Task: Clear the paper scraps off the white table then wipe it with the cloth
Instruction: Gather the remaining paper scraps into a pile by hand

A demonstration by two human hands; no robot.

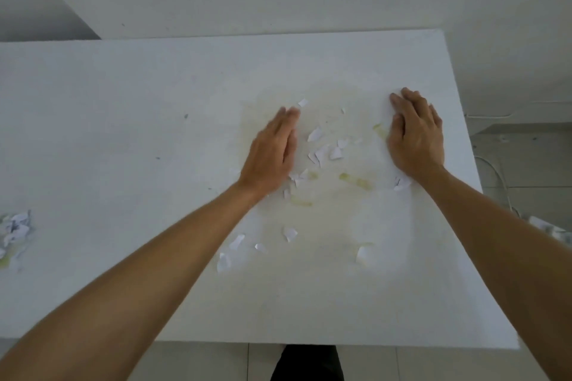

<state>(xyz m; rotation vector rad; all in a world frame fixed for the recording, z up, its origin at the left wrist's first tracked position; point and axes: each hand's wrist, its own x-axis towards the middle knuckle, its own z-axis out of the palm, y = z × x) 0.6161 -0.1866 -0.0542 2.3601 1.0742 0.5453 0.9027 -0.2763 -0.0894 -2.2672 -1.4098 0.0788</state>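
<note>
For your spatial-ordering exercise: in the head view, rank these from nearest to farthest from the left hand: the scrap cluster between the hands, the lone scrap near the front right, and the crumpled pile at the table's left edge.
From the left hand:
1. Scrap cluster, just right of it.
2. Lone scrap, front right.
3. Crumpled pile, far left edge.

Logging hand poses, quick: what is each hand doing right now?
Left hand: open, fingers straight, on the white table.
Right hand: open, flat on the table, holding nothing.

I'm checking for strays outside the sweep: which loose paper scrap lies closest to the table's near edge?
The scrap below the left forearm, at the left end of the near row. It lies lower in view than its neighbours and the yellow-stained scrap to the right.
</note>
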